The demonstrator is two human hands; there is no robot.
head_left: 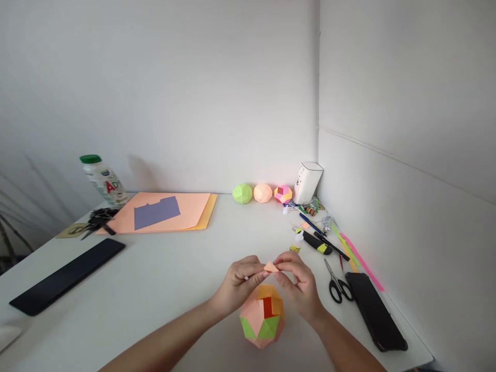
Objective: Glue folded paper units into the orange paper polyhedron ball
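Observation:
A small peach paper piece (271, 267) is pinched between my two hands, its top coming to a point. My left hand (243, 278) grips its left side with thumb and fingers. On the other side, my right hand (296, 281) holds the right end the same way. Just below the hands sits a many-sided paper ball (259, 315) in peach, green and orange. A square gap near its top shows a dark red-orange inside.
Along the back wall stand a green paper ball (242, 194), a peach one (262, 193) and a multicoloured one (283, 194) beside a white box (307, 183). Scissors (338, 285), a utility knife (316, 242) and a phone (375, 310) lie right; paper sheets (194, 206) and a bottle (104, 181) left.

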